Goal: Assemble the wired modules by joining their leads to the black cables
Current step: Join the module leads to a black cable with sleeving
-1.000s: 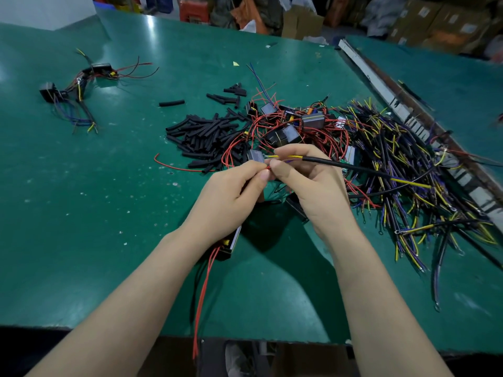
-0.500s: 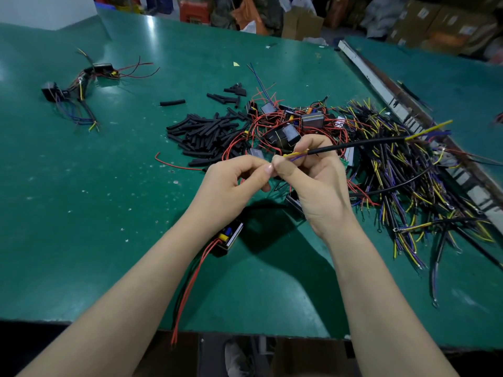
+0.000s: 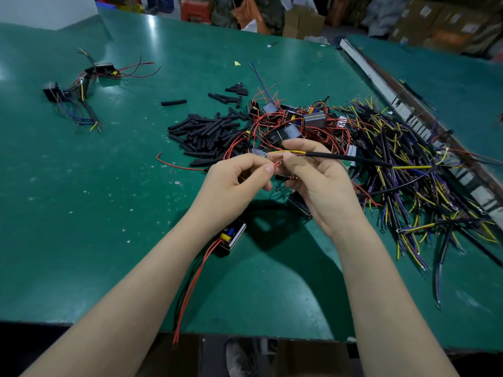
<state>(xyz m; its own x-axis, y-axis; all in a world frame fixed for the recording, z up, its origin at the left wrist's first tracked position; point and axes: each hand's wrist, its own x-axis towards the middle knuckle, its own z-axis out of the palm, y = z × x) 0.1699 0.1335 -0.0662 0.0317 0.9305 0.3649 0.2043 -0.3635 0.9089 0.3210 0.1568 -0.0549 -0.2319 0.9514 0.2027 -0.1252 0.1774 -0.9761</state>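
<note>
Between my two hands, above the table (image 3: 81, 240), the black cable (image 3: 345, 158) lies nearly level, its long axis running right toward the cable pile (image 3: 424, 170). My right hand (image 3: 321, 183) pinches its yellow lead (image 3: 285, 152); my left hand (image 3: 234, 183), just beside, pinches the module's red lead (image 3: 277, 164), tips almost touching.

left hand (image 3: 231, 183) pinches red lead (image 3: 277, 164) | right hand (image 3: 321, 180) holds black cable (image 3: 348, 158), yellow wire out its end | module (image 3: 232, 235) under left wrist | green table (image 3: 109, 213)
</note>
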